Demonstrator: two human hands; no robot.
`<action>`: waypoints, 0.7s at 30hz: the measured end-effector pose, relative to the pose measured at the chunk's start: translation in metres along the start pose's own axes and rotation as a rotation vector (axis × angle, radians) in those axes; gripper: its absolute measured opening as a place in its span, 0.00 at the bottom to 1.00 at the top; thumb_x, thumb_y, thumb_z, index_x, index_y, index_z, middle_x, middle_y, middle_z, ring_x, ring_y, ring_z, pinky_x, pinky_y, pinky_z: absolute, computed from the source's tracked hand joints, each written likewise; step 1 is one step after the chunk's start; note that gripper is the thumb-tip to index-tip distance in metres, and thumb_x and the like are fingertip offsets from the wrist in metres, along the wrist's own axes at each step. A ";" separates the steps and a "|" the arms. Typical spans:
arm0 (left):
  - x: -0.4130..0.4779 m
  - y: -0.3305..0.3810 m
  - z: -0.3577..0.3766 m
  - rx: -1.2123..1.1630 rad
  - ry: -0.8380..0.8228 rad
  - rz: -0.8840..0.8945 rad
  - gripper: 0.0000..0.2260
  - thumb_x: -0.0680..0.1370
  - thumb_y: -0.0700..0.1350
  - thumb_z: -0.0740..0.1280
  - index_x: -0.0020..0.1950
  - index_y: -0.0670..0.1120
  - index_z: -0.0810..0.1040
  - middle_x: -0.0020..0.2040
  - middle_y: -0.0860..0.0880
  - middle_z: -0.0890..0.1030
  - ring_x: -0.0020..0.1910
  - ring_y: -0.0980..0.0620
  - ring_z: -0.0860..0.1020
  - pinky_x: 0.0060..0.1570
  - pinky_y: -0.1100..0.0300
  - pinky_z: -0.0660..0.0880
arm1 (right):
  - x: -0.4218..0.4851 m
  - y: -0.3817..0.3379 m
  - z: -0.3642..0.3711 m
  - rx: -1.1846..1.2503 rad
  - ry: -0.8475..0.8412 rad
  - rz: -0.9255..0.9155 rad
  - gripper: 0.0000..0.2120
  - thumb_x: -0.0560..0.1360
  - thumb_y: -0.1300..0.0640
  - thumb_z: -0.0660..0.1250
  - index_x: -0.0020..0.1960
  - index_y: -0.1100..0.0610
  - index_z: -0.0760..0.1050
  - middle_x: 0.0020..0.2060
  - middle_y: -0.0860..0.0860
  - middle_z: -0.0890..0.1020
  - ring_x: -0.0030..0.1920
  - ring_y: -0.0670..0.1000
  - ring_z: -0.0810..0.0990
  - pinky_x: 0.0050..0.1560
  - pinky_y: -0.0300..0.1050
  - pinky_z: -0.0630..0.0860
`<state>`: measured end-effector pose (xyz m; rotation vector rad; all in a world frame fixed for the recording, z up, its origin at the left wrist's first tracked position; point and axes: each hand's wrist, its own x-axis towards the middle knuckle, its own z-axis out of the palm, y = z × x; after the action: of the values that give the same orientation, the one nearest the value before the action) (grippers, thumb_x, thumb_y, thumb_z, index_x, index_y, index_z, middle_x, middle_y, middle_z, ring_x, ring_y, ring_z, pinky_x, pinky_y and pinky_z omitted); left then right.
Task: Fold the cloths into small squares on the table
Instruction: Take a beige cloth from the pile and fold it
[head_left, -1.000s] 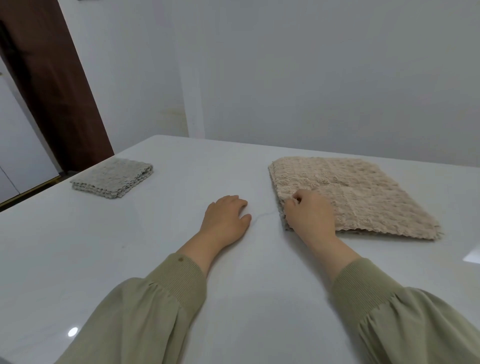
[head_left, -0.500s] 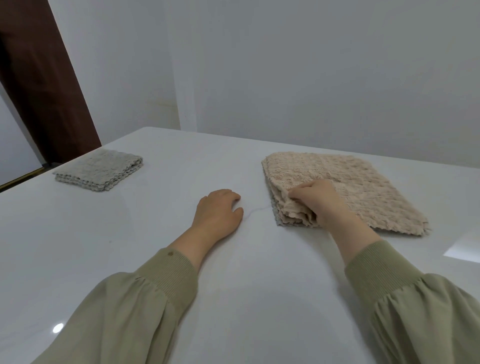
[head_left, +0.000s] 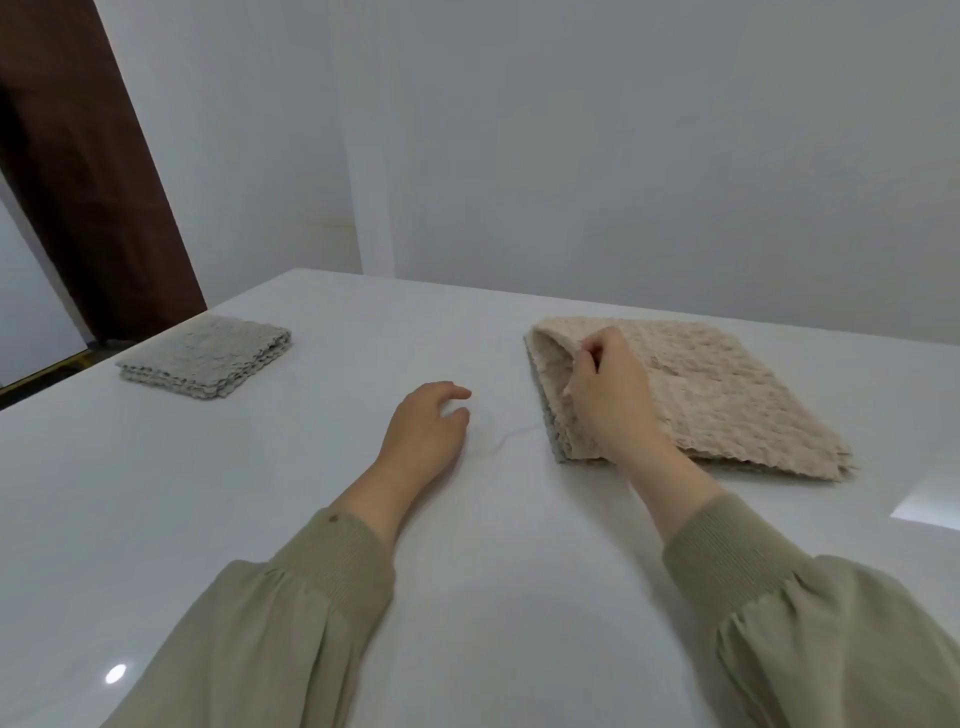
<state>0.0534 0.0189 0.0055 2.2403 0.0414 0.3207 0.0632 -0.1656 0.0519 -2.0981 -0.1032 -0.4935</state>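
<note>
Right hand (head_left: 613, 395) pinches the beige cloth (head_left: 727, 395), lifting its left edge; layers beneath unclear. Left hand (head_left: 426, 431) rests relaxed on the table (head_left: 311, 519). Grey cloth (head_left: 208, 356) lies folded, well apart.

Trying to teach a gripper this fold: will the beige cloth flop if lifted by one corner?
Probably floppy: the beige cloth curls where the right hand pinches its lifted edge. Likely light, since one pinch raises it. The glossy table could let it slide.
</note>
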 end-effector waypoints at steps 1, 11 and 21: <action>0.001 -0.002 -0.007 -0.089 0.057 -0.024 0.12 0.78 0.40 0.62 0.60 0.48 0.78 0.67 0.52 0.73 0.68 0.54 0.68 0.61 0.68 0.60 | -0.007 -0.011 0.005 0.040 -0.018 -0.107 0.06 0.80 0.60 0.55 0.45 0.55 0.67 0.37 0.48 0.75 0.35 0.48 0.72 0.34 0.40 0.66; -0.003 -0.007 -0.044 -0.265 0.402 -0.051 0.14 0.80 0.41 0.57 0.62 0.46 0.76 0.61 0.51 0.77 0.61 0.55 0.72 0.58 0.65 0.65 | -0.029 -0.005 0.037 -0.377 -0.061 -0.355 0.16 0.78 0.62 0.56 0.63 0.58 0.72 0.68 0.56 0.71 0.73 0.55 0.61 0.74 0.61 0.52; -0.006 -0.004 -0.017 0.484 -0.142 0.258 0.03 0.77 0.47 0.64 0.44 0.51 0.73 0.47 0.50 0.78 0.50 0.46 0.76 0.47 0.53 0.73 | -0.029 0.014 0.043 -0.703 -0.167 -0.303 0.20 0.79 0.55 0.52 0.67 0.59 0.69 0.70 0.55 0.69 0.74 0.56 0.59 0.71 0.64 0.47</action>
<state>0.0440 0.0332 0.0114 2.7499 -0.2750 0.3125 0.0534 -0.1340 0.0090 -2.8342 -0.3957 -0.5903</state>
